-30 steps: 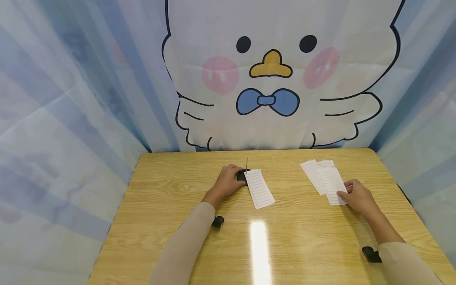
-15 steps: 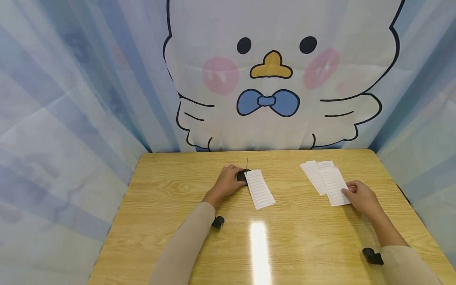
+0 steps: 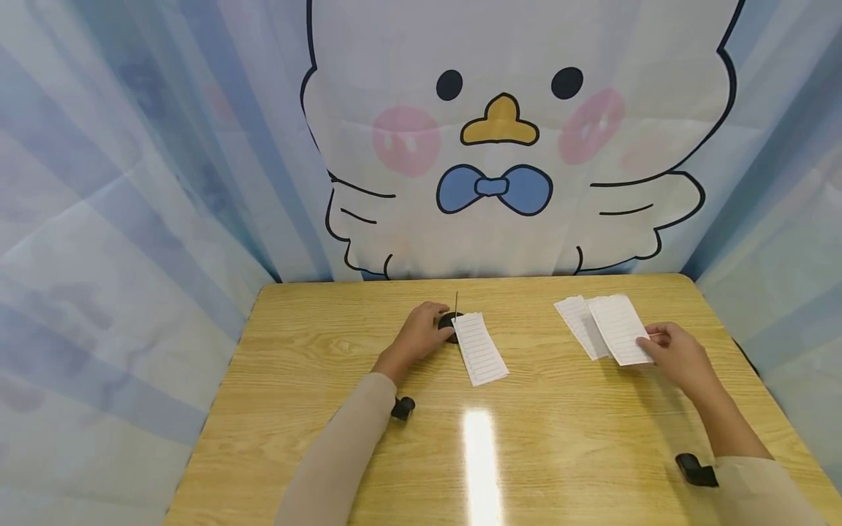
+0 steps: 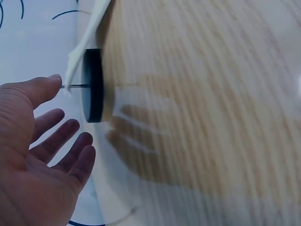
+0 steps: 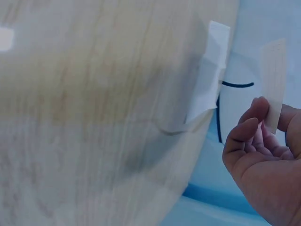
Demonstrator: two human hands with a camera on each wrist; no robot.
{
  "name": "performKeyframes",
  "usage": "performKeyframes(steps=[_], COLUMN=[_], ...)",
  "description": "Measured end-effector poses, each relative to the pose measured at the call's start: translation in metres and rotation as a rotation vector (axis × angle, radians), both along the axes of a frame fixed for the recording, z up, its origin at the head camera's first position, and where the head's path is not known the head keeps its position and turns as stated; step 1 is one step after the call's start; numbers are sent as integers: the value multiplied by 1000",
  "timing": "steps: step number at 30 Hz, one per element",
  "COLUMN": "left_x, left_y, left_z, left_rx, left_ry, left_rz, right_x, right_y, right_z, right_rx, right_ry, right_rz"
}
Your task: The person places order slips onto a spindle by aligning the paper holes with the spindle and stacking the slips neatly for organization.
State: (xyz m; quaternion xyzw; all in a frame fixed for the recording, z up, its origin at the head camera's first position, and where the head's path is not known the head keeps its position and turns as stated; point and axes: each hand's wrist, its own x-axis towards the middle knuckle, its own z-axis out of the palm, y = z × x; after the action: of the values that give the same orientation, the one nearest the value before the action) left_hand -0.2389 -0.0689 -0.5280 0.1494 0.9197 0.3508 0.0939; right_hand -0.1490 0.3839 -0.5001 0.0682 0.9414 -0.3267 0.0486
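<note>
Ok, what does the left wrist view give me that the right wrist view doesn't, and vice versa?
Only the left wrist view shows the left hand beside the black base, and the impaled paper on its thin spike.

Only the right wrist view shows the right hand pinching lined paper, plus loose paper on the tabletop.

Both share the wood-grain tabletop and the printed curtain.

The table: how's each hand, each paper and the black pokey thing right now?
Black base, flat on the table
Spike, upright
Spiked paper, poked through near one end, sloping down
Left hand, beside the base, fingers loose
Right hand, pinching a paper
Held paper, raised above the table
Loose paper, lying on the table
</note>
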Motion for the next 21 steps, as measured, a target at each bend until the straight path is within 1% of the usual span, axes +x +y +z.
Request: performKeyframes(steps=[3, 7, 10, 14, 17, 21], left_x=[1, 1, 1, 1, 1, 2], left_y=[-1, -4, -6, -6, -5, -1], left_z=[7, 18, 26, 35, 44, 58], left_rx=[38, 90, 116, 137, 150, 170], left_ry=[-18, 3, 51, 133, 198, 261], left_rz=[11, 4, 0, 6, 4, -4], right_x=[0, -3, -5, -7, -8, -10], right_y=[-3, -8, -13, -22, -30, -43], right_z=[8, 16, 21, 30, 37, 45], right_rx=[-16, -19, -22, -34, -37, -41], right_ry=[29, 69, 84, 105, 122, 140], right_rz=[4, -5, -9, 13, 38, 49])
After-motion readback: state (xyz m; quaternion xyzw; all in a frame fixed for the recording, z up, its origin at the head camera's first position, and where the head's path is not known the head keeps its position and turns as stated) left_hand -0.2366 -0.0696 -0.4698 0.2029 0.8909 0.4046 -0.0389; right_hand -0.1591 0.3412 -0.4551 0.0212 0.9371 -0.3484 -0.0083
